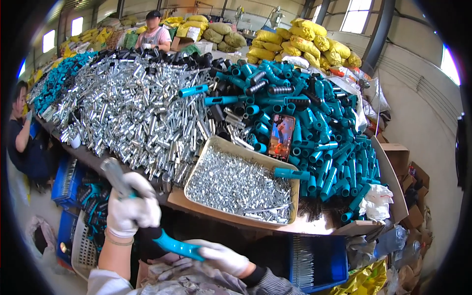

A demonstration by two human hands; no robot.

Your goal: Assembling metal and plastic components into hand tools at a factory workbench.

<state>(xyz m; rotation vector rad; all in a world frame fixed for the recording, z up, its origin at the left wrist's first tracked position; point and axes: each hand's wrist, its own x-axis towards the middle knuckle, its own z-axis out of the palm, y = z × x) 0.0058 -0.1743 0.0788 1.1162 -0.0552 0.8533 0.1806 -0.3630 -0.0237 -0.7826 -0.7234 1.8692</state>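
Near edge of desk [314, 227]: left hand [132, 206], gloved, fingers wrapped around a metal tube [114, 175]. Right hand [221, 256], gloved, fingers pinching a teal handle [177, 246]. Tray of screws [236, 184] just beyond.

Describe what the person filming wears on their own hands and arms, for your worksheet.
Both the left hand and the right hand wear white fabric work gloves. A thin band circles the left wrist, and the forearm above it is bare. The right wrist shows a dark cuff leading into a grey patterned sleeve.
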